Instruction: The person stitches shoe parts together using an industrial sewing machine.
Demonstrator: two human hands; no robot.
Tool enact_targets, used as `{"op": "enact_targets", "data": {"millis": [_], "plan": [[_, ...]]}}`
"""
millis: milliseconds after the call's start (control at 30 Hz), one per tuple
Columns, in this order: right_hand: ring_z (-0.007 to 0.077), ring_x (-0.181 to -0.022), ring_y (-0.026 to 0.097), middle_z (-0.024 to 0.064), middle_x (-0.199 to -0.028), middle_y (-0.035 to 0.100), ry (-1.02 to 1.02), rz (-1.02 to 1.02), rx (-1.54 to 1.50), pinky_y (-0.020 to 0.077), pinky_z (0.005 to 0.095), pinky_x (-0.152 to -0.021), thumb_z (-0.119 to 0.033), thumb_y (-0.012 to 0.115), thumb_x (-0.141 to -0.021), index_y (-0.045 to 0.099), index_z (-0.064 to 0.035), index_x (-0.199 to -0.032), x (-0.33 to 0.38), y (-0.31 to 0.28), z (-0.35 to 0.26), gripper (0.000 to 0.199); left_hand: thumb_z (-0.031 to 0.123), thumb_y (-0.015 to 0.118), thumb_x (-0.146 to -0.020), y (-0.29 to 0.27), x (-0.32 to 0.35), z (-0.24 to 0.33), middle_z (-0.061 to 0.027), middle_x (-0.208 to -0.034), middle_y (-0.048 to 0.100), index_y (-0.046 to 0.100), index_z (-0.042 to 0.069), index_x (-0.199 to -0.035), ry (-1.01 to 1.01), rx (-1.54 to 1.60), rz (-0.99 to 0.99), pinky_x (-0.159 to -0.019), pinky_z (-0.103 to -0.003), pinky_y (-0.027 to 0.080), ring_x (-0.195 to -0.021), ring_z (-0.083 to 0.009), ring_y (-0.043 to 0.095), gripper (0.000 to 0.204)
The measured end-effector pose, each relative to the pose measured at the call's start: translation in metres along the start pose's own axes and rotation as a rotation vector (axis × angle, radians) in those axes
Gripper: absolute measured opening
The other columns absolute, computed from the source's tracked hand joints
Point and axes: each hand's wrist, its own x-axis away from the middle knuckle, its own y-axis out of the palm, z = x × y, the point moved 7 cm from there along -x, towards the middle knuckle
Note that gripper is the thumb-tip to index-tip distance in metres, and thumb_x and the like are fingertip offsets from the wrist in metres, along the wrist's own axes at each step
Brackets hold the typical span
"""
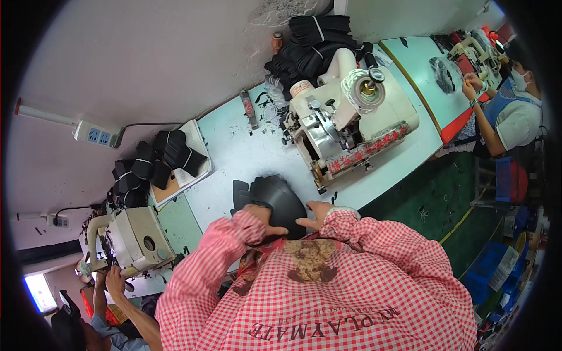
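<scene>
A pile of black, leather-like cut pieces [278, 196] lies near the table's front edge, just before my body. My left hand [257, 217] grips the pile's left side, its thumb stretched over the top and its other fingers partly hidden by the black material. At the pile's right edge is my right hand [318, 215], with thumb and fingers spread apart. The right thumb points at the pile, and I cannot tell whether it touches. Beyond it, to the right, stands a cream-coloured industrial machine [351, 117] with a red-patterned bar along its front.
Bundles of black strips [316, 47] are heaped behind the machine, and more black bundles [170, 152] rest on papers at left. A co-worker [515, 105] handles things at far right. Another person's hands [115, 281] are at a second machine [137, 240], lower left.
</scene>
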Motion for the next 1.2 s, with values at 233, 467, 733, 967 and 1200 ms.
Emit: {"op": "enact_targets", "data": {"millis": [233, 467, 733, 967, 1200], "plan": [[0.0379, -0.106, 0.054, 0.0271, -0.114, 0.055, 0.053, -0.062, -0.094, 0.0435, 0.0423, -0.089, -0.07, 0.052, -0.073, 0.046, 0.0085, -0.119, -0.009, 0.005, 0.012, 0.091, 0.032, 0.071, -0.075, 0.153, 0.066, -0.109, -0.0232, -0.121, 0.048, 0.039, -0.007, -0.127, -0.521, 1.003, 0.976, -0.096, -0.038, 0.037, -0.111, -0.0323, 0.049, 0.072], [0.0367, -0.11, 0.052, 0.0267, -0.116, 0.054, 0.032, 0.071, -0.08, 0.04, 0.0419, -0.094, -0.07, 0.046, -0.075, 0.046, 0.0086, -0.12, -0.009, 0.005, 0.025, 0.091, 0.026, 0.077, -0.068, 0.12, -0.013, -0.056, -0.0231, -0.123, 0.046, 0.031, -0.008, -0.131, -0.482, 1.736, 1.106, -0.088, -0.036, 0.045, -0.103, -0.0298, 0.053, 0.085], [0.031, -0.093, 0.062, 0.0244, -0.106, 0.06, 0.139, 0.273, -0.465, 0.0495, 0.038, -0.08, -0.05, 0.064, -0.077, 0.044, 0.0108, -0.121, 0.022, -0.061, 0.181, 0.078, 0.025, 0.072, -0.068, 0.089, -0.052, -0.06, -0.0183, -0.12, 0.051, 0.036, -0.007, -0.13, -0.307, 1.551, 1.247, -0.094, -0.036, 0.04, -0.104, -0.0284, 0.053, 0.078], [0.0204, -0.07, 0.065, 0.0176, -0.095, 0.065, 0.027, 0.21, -0.778, 0.0515, 0.0338, -0.061, -0.043, 0.063, -0.079, 0.053, 0.006, -0.116, -0.002, -0.11, 0.216, 0.063, 0.018, 0.061, -0.081, -0.044, -0.001, 0.039, -0.0234, -0.125, 0.048, 0.039, -0.005, -0.129, -0.408, 0.721, 1.163, -0.099, -0.037, 0.036, -0.116, -0.0339, 0.048, 0.057], [0.0385, -0.11, 0.052, 0.0257, -0.111, 0.057, 0.294, 0.047, -0.281, 0.0429, 0.043, -0.091, -0.049, 0.054, -0.081, 0.061, 0.0024, -0.107, 0.007, -0.126, 0.19, 0.058, 0.037, 0.078, -0.066, -0.071, -0.105, -0.011, -0.0263, -0.121, 0.05, 0.032, -0.005, -0.131, -0.465, 0.489, 0.7, -0.097, -0.04, 0.039, -0.114, -0.0354, 0.049, 0.09]]}}
